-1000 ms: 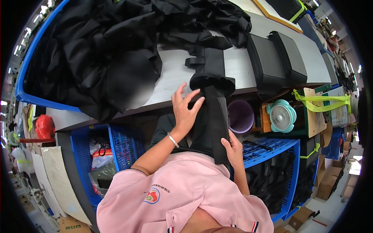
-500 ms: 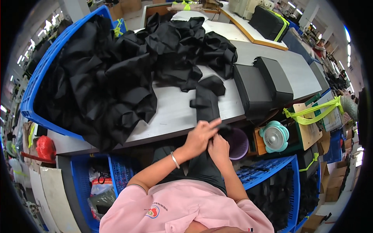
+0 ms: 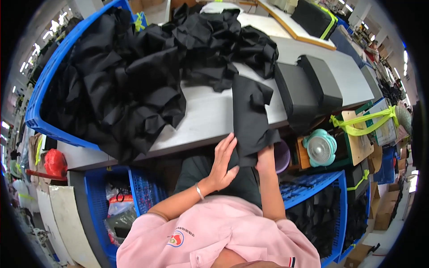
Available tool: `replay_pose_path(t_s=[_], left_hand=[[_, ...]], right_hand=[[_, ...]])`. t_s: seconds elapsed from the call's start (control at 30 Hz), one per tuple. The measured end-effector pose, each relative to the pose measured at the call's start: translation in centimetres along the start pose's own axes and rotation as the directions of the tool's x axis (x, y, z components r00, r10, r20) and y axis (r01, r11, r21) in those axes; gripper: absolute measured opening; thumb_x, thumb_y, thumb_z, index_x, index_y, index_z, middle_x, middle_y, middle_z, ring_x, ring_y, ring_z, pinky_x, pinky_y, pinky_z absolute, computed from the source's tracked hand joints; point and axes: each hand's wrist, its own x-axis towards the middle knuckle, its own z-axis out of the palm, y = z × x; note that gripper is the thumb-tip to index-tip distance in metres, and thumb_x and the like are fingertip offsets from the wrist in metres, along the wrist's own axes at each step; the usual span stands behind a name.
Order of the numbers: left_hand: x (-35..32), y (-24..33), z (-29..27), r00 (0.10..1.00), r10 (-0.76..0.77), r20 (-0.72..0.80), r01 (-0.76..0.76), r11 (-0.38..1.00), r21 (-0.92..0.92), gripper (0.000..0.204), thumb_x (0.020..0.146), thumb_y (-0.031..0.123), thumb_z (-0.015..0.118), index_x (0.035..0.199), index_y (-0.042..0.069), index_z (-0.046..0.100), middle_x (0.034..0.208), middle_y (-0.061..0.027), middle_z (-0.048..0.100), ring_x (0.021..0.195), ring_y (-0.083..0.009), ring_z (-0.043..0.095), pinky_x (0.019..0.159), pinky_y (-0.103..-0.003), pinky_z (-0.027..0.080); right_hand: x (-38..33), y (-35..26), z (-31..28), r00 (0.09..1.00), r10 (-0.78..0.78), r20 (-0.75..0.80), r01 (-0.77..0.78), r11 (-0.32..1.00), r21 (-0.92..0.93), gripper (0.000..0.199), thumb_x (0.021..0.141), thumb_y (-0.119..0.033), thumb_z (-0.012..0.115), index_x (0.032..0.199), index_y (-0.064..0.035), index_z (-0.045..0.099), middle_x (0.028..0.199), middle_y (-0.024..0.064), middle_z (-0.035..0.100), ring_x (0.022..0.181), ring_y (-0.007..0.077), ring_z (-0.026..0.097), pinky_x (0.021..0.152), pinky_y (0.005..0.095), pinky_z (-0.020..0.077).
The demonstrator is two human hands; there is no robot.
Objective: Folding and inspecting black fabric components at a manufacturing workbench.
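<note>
A long black fabric piece (image 3: 251,117) lies over the front edge of the grey table (image 3: 205,117) and hangs toward my lap. My right hand (image 3: 265,159) grips its lower end below the table edge. My left hand (image 3: 222,161) rests flat beside it with fingers spread, touching the fabric's left edge. A big heap of black fabric (image 3: 134,80) covers the table's left and back.
Two black cases (image 3: 308,87) stand on the table to the right. A blue bin (image 3: 44,89) holds more black fabric at left. Below are blue crates (image 3: 321,210), a purple tub (image 3: 282,156), a teal fan (image 3: 320,149), a red bag (image 3: 55,161).
The view has shifted so the table sits higher. My hands have moved apart: the left one opened flat, the right one stayed on the fabric's lower end.
</note>
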Motion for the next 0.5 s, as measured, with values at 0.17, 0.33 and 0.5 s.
replay_pose_path(t_s=[0.17,0.33,0.5], left_hand=[[2.4,2.0,1.1,0.981,-0.004,-0.195,0.029,0.992,0.124,0.081,0.072,0.003,0.065,0.148,0.001,0.037,0.152,-0.0203,0.034,0.133,-0.0396,0.038,0.111,-0.046,0.031],[2.9,2.0,2.3,0.945,-0.092,-0.314,0.131,0.986,0.105,0.074,0.070,-0.011,0.064,0.141,0.010,0.052,0.132,-0.0090,0.051,0.099,-0.0210,0.053,0.071,-0.027,0.049],[2.8,2.0,2.1,0.918,-0.202,-0.340,0.179,0.979,-0.097,0.072,0.068,-0.022,0.052,0.131,0.012,0.063,0.121,-0.0060,0.054,0.091,-0.0137,0.057,0.062,-0.024,0.046]], right_hand=[[-0.4,-0.2,0.8,0.995,0.090,-0.030,-0.089,0.994,0.058,0.047,0.096,-0.023,0.061,0.136,-0.0008,0.052,0.131,0.0112,0.060,0.113,0.0222,0.062,0.096,0.0373,0.0534],[-0.8,0.0,0.2,0.981,0.095,0.168,-0.125,0.976,0.180,0.042,0.096,-0.024,0.060,0.132,-0.0016,0.054,0.127,0.0124,0.061,0.111,0.0239,0.063,0.095,0.0381,0.0548],[-1.2,0.9,-0.3,0.986,0.108,0.130,-0.146,0.932,0.331,0.041,0.096,-0.025,0.061,0.130,-0.0019,0.055,0.127,0.0119,0.061,0.110,0.0241,0.064,0.095,0.0382,0.0550]])
